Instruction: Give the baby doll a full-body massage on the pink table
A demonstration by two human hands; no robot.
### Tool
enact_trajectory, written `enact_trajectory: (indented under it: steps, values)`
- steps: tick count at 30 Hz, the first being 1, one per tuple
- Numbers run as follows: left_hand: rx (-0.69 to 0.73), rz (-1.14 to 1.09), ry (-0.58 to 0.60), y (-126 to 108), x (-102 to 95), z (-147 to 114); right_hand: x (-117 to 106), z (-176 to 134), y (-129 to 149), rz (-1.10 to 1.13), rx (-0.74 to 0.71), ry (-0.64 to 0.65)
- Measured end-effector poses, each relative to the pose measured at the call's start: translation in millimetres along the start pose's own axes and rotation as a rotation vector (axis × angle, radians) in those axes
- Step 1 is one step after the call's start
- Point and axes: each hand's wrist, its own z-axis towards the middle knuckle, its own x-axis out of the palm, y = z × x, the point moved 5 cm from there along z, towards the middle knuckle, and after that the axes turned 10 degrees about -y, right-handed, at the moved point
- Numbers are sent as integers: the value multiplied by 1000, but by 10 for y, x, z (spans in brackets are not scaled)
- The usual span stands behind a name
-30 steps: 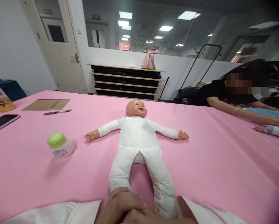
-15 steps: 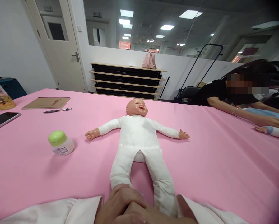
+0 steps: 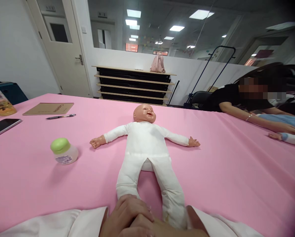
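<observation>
A baby doll (image 3: 147,141) in a white cloth suit lies face up, arms spread, with its legs toward me. At the bottom edge my left hand (image 3: 127,212) is closed over my right hand (image 3: 162,227), in front of the doll's lower legs. The fingers of my right hand are mostly hidden under the left. Whether either hand touches the doll's feet cannot be made out. To the left of the doll stands a small clear bottle with a green cap (image 3: 64,152).
A pink cloth (image 3: 218,171) covers the table. On the left are a phone (image 3: 4,127), a pen (image 3: 61,117), a brown notebook (image 3: 48,109) and a drink bottle (image 3: 0,100). At right, a person (image 3: 231,98) leans over another doll (image 3: 292,139).
</observation>
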Motion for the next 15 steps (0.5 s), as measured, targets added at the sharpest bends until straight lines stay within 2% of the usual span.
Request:
enact_trajectory:
  steps: [6,11,15]
  values:
    - [-46,-18,39,19,0,-25,1,3,-29,-20,-7,0]
    - [-149,13,37,83,24,-60,-2,9,-16,41,18,8]
    - [-26,-36,8,21,27,21,-13,11,-24,79,17,3]
